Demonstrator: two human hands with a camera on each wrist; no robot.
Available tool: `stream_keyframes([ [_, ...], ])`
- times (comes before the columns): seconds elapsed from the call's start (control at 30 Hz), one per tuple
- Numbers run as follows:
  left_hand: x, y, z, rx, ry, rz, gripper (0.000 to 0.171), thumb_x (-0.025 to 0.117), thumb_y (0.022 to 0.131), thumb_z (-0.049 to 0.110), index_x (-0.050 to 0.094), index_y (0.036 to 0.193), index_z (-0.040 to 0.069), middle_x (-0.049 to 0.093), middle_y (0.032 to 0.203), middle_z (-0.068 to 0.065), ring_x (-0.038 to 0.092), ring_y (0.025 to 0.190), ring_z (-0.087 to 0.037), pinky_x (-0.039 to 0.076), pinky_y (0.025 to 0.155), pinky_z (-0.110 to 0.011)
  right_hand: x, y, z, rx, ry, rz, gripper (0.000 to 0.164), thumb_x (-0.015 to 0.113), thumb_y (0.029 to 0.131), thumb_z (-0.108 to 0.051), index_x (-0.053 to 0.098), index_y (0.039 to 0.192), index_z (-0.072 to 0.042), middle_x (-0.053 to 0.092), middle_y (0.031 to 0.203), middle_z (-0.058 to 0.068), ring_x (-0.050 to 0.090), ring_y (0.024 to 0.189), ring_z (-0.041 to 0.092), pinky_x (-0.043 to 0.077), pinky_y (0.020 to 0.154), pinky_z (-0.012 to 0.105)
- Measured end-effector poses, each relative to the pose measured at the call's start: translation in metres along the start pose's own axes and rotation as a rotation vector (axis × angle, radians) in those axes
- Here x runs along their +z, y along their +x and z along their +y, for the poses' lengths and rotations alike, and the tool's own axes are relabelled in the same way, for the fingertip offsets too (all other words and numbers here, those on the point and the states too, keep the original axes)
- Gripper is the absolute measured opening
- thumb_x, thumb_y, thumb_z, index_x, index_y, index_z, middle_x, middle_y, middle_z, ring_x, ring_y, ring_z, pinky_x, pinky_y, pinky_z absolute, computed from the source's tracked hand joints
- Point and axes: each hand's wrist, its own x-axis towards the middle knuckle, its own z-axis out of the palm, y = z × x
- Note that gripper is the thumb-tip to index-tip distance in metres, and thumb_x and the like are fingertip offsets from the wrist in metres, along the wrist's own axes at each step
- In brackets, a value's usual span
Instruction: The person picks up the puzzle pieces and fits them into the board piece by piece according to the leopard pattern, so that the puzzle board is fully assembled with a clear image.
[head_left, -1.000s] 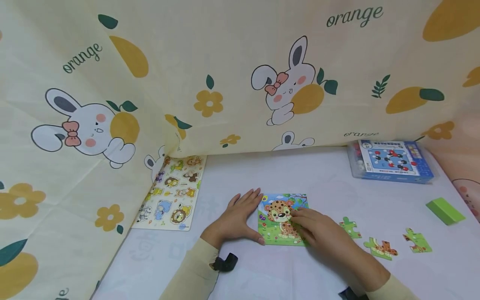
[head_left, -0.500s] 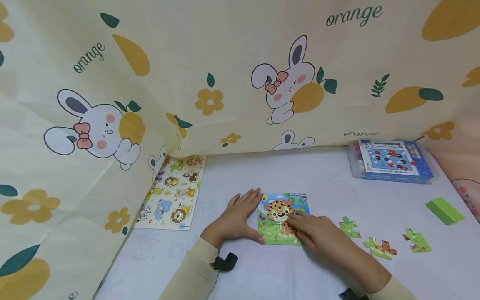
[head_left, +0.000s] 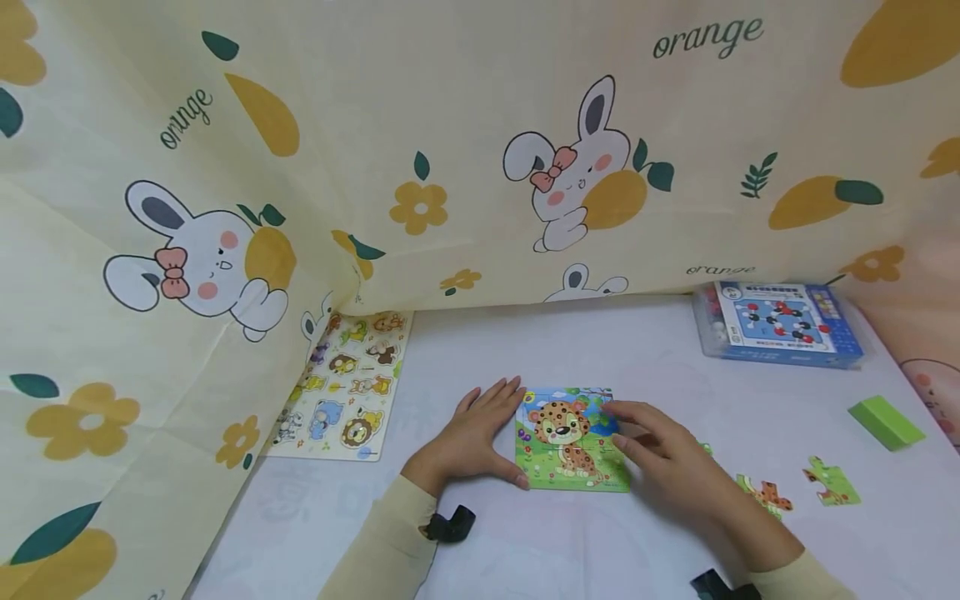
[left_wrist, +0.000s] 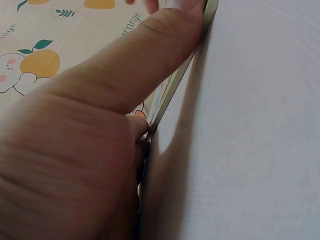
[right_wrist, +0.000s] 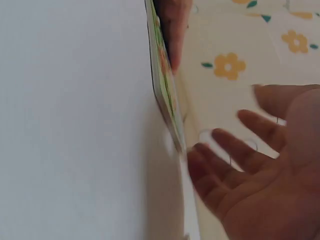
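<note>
Presently, left hand (head_left: pixel 476 442) spread, thumb against the left edge of the leopard puzzle (head_left: pixel 570 433), which lies flat between both hands. Right hand (head_left: pixel 667 450) loosely bent, fingers parted, at its right edge; contact unclear. Loose pieces (head_left: pixel 834 483) right of that hand.

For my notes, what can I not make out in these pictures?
Head: most of one puzzle piece, behind the right hand.
Head: left part of the animal board, under printed cloth.
Head: lettering on blue box, too small.
Left wrist: picture on the puzzle, seen edge-on.
</note>
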Motion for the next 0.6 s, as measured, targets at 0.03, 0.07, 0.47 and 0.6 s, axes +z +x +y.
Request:
stream_keyframes([
  [0.03,0.000,0.000,0.000,0.001,0.002,0.001,0.142,0.096,0.068,0.070,0.022,0.176,0.017,0.008,0.181,0.008,-0.001,0.165,-0.013,-0.005,0.131,-0.046,-0.003,0.000,0.001,-0.001,0.027,0.015,0.041,0.066,0.110,-0.011,0.061,0.151,-0.008,0.061,0.152,0.012,0.064,0.129,0.035,0.060,0.097,0.035],
  [0.07,0.001,0.000,-0.001,0.002,0.004,0.002,0.142,0.096,0.067,0.071,0.022,0.176,0.017,0.008,0.181,0.008,-0.001,0.165,-0.013,-0.005,0.131,-0.046,-0.007,-0.001,0.001,-0.001,0.053,0.031,0.041,0.066,0.111,-0.012,0.061,0.151,-0.007,0.060,0.153,0.013,0.062,0.133,0.036,0.059,0.098,0.031],
  [0.47,0.001,0.001,0.000,-0.006,0.007,0.002,0.142,0.094,0.068,0.072,0.020,0.176,0.017,0.006,0.181,0.009,-0.002,0.165,-0.012,-0.005,0.131,-0.045,-0.058,-0.026,0.032,0.064,0.208,0.115,0.044,0.047,0.118,-0.016,0.049,0.160,-0.003,0.062,0.150,0.006,0.062,0.127,0.008,0.053,0.095,0.017],
  [0.6,0.002,0.001,0.000,-0.015,0.004,0.002,0.142,0.094,0.069,0.072,0.020,0.176,0.017,0.006,0.181,0.009,-0.002,0.165,-0.012,-0.005,0.131,-0.046,-0.076,-0.037,0.048,0.040,0.192,0.116,0.046,0.042,0.119,-0.010,0.044,0.164,-0.005,0.061,0.150,-0.003,0.064,0.123,0.007,0.054,0.093,0.016],
])
